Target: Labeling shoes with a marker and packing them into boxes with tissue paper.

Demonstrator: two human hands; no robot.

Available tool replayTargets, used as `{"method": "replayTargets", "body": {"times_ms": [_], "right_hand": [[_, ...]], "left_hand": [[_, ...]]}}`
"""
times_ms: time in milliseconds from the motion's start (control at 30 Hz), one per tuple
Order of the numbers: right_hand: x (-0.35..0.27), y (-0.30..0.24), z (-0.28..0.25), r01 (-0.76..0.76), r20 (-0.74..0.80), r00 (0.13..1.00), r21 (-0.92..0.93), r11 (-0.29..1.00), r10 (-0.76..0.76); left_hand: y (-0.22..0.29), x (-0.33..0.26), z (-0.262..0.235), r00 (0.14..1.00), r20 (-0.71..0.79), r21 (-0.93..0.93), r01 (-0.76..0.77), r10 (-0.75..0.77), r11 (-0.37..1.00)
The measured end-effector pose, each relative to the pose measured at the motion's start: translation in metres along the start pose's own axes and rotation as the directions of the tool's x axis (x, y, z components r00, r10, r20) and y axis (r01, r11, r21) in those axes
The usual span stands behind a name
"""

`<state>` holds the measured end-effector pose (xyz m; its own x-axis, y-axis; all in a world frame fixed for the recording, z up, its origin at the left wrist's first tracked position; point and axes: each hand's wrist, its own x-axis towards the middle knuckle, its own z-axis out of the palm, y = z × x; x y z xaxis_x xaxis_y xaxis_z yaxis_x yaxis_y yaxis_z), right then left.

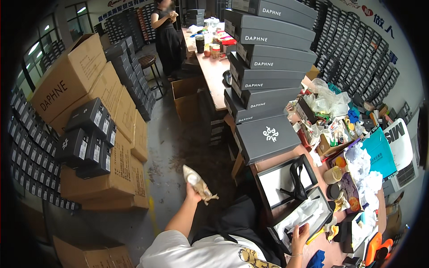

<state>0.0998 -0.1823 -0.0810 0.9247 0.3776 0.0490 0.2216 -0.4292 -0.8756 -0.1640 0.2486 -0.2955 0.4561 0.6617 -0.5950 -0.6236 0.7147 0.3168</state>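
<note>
Out over the floor at the left, my left hand [193, 194] is closed around a crumpled tan wrapper [199, 184]. A white round patch shows on it, and loose ends stick out; what is inside, if anything, is hidden. My right hand [300, 236] has its fingers curled at white tissue paper [298, 217] in an open grey shoebox [322, 206] at the table's near edge. Just beyond, a black high-heeled shoe [296, 179] lies on its side in another open shoebox [269, 190] with a white lining.
A tall stack of grey shoeboxes [268, 140] stands on the table beyond. Clutter, including clear plastic bags [328, 100] and a teal bag [379, 152], fills the right. Big cartons [107, 178] line the left. A person [166, 40] stands far back beside a stool [149, 60].
</note>
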Motion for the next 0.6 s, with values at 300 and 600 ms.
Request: {"method": "replayTargets", "body": {"times_ms": [300,600], "right_hand": [[0.001,0.016,-0.001,0.039,-0.034,0.999,-0.105,0.994,-0.043],[0.004,0.015,0.005,0.075,-0.072,0.994,-0.1,0.992,-0.083]], "left_hand": [[0.018,0.0,-0.106,0.854,-0.496,-0.05,0.151,-0.156,0.987],[0.331,0.071,0.258,0.776,0.178,0.091,-0.625,0.605,0.775]]}}
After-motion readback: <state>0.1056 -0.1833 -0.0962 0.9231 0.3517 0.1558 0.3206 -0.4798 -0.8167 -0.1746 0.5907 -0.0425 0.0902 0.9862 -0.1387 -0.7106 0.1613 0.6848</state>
